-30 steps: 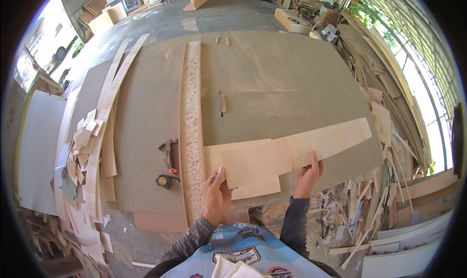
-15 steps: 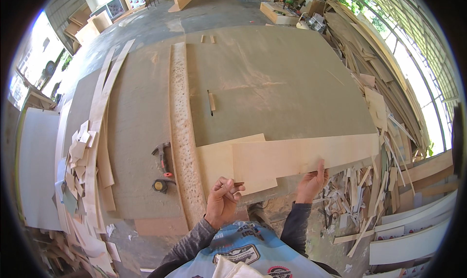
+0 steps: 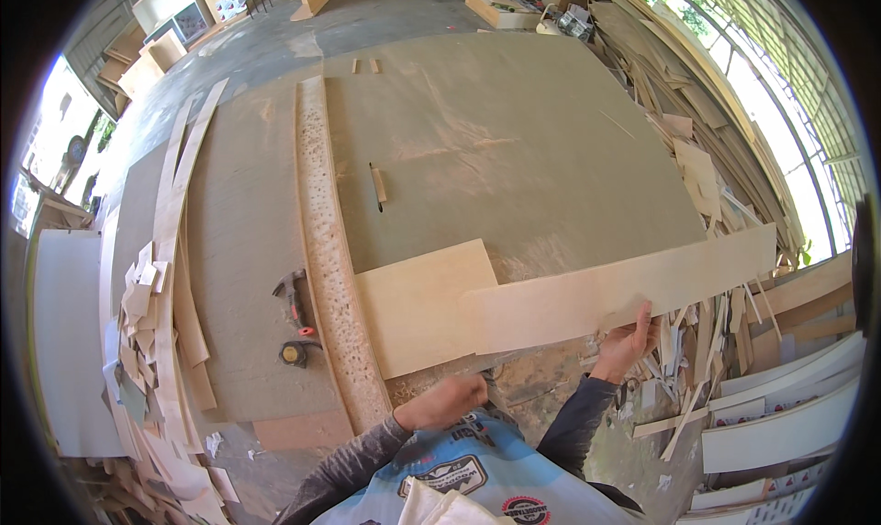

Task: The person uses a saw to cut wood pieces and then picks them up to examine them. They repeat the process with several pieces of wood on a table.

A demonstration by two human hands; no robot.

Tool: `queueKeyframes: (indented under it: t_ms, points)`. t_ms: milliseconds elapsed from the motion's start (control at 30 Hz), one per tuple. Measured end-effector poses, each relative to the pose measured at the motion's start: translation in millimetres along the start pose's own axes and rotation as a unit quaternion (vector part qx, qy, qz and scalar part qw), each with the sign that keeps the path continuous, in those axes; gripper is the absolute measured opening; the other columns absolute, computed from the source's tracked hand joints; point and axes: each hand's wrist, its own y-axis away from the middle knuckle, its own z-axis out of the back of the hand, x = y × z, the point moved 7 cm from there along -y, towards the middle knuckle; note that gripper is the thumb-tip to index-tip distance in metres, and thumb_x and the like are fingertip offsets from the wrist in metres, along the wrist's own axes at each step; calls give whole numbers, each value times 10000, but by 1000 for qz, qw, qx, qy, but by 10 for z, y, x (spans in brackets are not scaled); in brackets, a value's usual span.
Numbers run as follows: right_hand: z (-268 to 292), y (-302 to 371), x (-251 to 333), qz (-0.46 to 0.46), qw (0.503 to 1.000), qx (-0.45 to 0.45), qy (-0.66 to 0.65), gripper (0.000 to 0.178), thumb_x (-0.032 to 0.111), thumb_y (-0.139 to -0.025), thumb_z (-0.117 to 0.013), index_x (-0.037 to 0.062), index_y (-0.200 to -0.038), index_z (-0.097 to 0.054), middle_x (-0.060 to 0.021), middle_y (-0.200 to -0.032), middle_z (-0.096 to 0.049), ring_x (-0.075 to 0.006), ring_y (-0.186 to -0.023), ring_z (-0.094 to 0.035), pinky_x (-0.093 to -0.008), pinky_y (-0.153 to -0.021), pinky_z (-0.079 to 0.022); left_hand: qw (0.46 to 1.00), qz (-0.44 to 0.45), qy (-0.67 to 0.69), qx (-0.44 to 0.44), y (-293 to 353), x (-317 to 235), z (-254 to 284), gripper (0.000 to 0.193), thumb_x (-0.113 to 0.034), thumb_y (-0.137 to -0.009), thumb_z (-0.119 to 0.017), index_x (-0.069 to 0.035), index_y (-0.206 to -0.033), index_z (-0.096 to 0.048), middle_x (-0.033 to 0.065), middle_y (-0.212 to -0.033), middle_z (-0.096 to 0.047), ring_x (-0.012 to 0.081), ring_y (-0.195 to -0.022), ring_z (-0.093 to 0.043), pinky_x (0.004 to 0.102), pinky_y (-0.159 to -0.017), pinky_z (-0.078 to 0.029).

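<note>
My right hand [image 3: 629, 343] grips the near edge of a long, pale plywood strip [image 3: 633, 282], its thumb lying over the top face. The strip slants up to the right, its right end passing beyond the worktable's edge. Under its left end lies a wider pale plywood piece [image 3: 418, 305], flat on the table. My left hand [image 3: 448, 402] is closed close to my body, in front of the table's near edge and off the wood. Whatever its curled fingers hold is hidden.
A pitted board [image 3: 328, 222] runs lengthwise on the worktable [image 3: 514, 139]. Left of it lie a hammer [image 3: 294, 302] and a tape measure [image 3: 295, 352]. Farther off, a dark pen-like stick [image 3: 376, 187] lies by a small wood block. Offcuts [image 3: 142, 300] pile at left; scrap strips [image 3: 697, 341] at right.
The plywood strip has moved right in my right hand, uncovering more of the wider piece. My left hand has dropped toward my body; the small brown piece at its fingertips no longer shows.
</note>
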Motion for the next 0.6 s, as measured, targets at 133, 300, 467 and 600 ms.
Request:
queueKeyframes:
  t_ms: [133, 300, 467, 600]
  points:
    - [121, -78, 47, 8, 1000, -17, 9, 364, 162, -933, -730, -19, -1231, -628, -91, -1162, -681, -176, -1035, -648, -336, -918, -511, 988, -24, -149, -23, -3, 88, -10, 221, -190, -1045, -539, 12, -1037, -628, 134, -867, -649, 246, -808, -638, 355, -789, -514]
    - [151, -23, 100, 8, 999, -36, 16, 252, 163, -962, -687, 9, -1159, -656, -86, -1149, -682, -178, -1041, -651, -353, -918, -516, 918, -65, 241, -309, -89, -127, 705, 242, -185, -1056, -550, 7, -1178, -634, 82, -1032, -696, 191, -909, -658, 325, -845, -515]
    - [146, -6, -35, -28, 1000, -3, 1, 278, 160, -957, -694, -10, -1173, -652, -96, -1140, -691, -184, -1027, -659, -354, -920, -519, 886, -156, 324, -294, -151, -445, 950, 214, -113, -1007, -638, 21, -1174, -650, 73, -1024, -702, 147, -904, -648, 304, -826, -524]
    - [132, 11, -167, -45, 999, 6, -18, 319, 131, -955, -690, -35, -1221, -633, -103, -1152, -695, -182, -1018, -671, -326, -918, -522, 848, -172, 413, -285, -178, -321, 919, 149, -61, -975, -673, 24, -1097, -671, 65, -979, -706, 142, -874, -648, 287, -805, -528]
